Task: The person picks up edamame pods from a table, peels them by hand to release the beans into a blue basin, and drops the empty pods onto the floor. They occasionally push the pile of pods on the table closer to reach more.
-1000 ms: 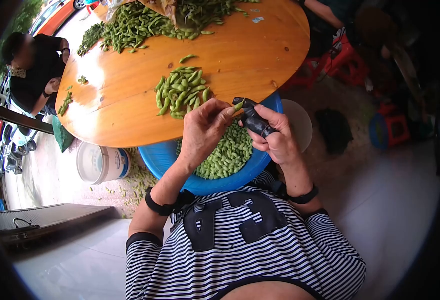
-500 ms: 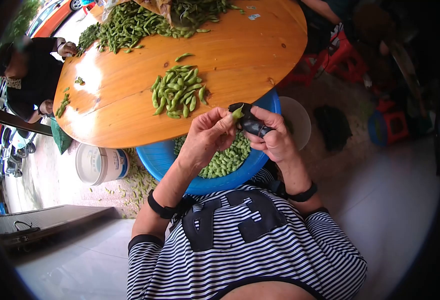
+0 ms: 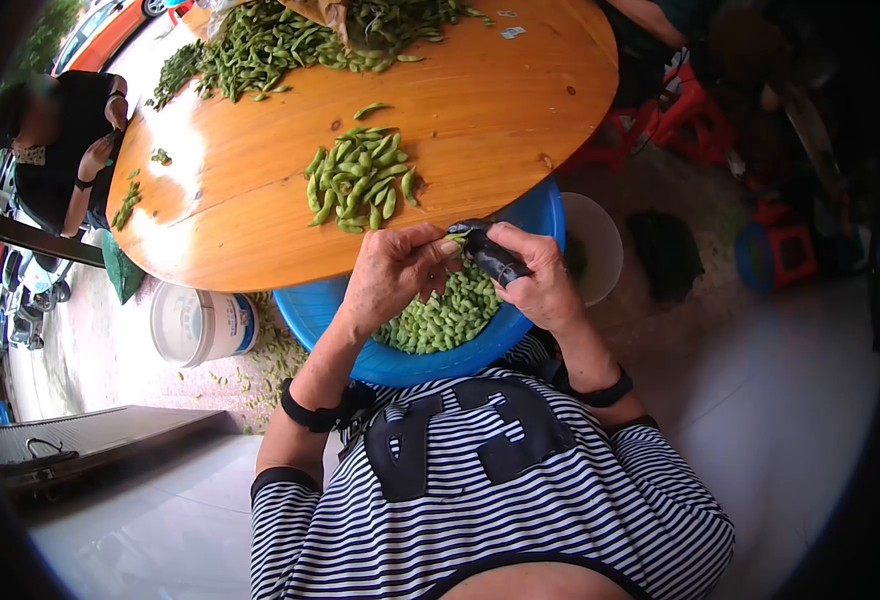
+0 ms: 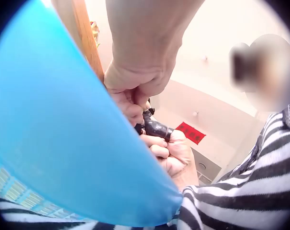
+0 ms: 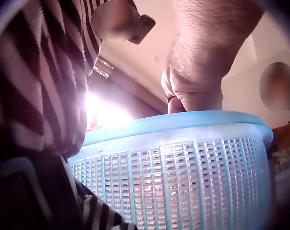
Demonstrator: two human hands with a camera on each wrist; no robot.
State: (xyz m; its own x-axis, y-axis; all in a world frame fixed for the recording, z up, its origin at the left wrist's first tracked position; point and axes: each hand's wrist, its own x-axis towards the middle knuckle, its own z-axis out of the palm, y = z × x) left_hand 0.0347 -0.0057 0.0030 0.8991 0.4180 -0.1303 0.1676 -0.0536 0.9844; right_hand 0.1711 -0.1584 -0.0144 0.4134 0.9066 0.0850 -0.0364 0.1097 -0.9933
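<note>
In the head view a green pod (image 3: 457, 238) is pinched between the thumb and fingers of the left hand (image 3: 392, 272). The right hand (image 3: 540, 280), with black wrapping (image 3: 492, 258) on its fingers, curls close against the same pod from the right. Both hands are over a blue basket (image 3: 390, 371) holding shelled green beans (image 3: 440, 318). In the left wrist view the left hand (image 4: 140, 88) meets the black-wrapped fingers of the right hand (image 4: 171, 155). The right wrist view shows the right hand (image 5: 193, 91) above the basket rim (image 5: 183, 120), its fingertips hidden.
A small pile of pods (image 3: 360, 178) lies on the wooden table (image 3: 260, 225), with a large heap (image 3: 260, 50) behind. A white bucket (image 3: 185, 325) stands left of the basket, a pale tub (image 3: 600, 250) right of it. Another person (image 3: 65, 150) sits at the table's left.
Both hands have moved slightly left and down in the head view, and the pod now shows less between the fingers. The other person's hands have come together.
</note>
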